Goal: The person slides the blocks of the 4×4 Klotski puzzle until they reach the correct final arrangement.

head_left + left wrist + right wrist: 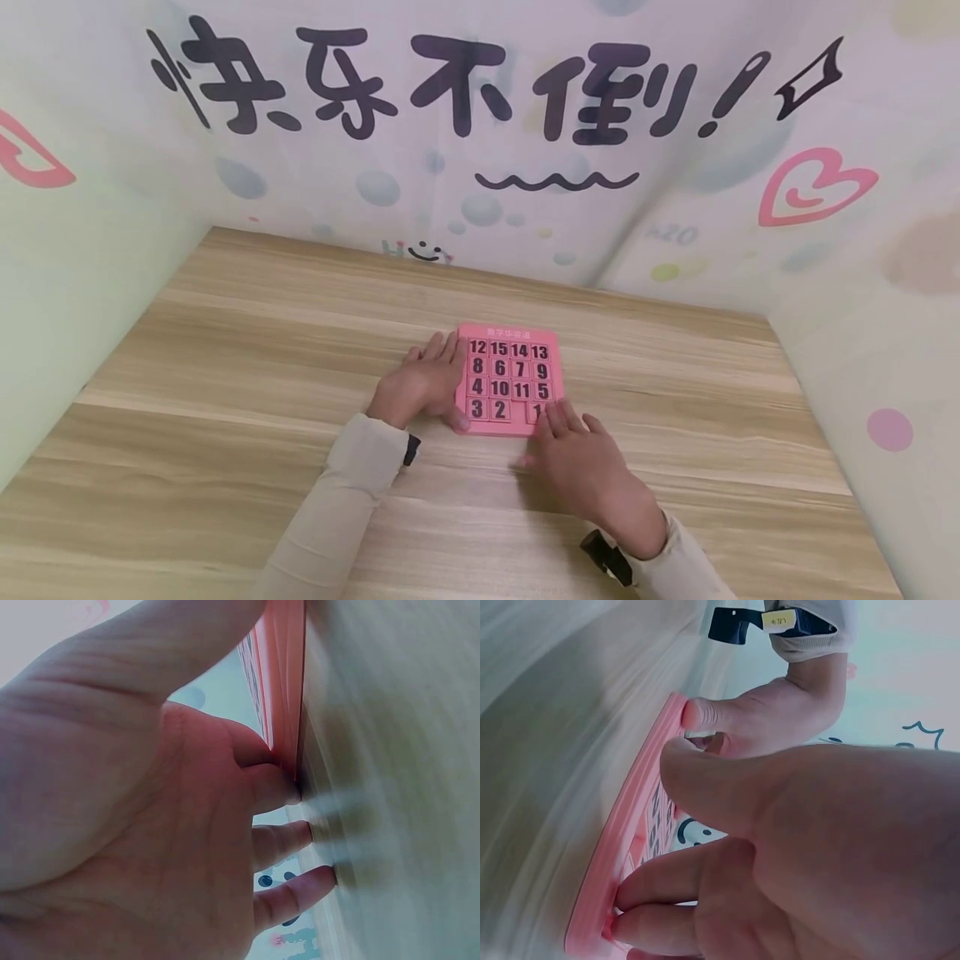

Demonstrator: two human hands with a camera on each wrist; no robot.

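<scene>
A pink number slide puzzle lies flat on the table, its tiles bearing black numerals. My left hand lies along its left side, fingers extended against that edge and the thumb at the near left corner. In the left wrist view, two fingertips reach down to the tabletop. My right hand is at the near right corner, fingertips over a partly covered tile showing a 1. A gap separates this tile from the 2 tile. In the right wrist view, the right thumb is at the puzzle's near edge.
The wood-grain table extends around the puzzle on all sides. A printed cloth wall with large black characters stands along the far edge, with side walls at left and right. Each wrist carries a black strap at the sleeve cuff.
</scene>
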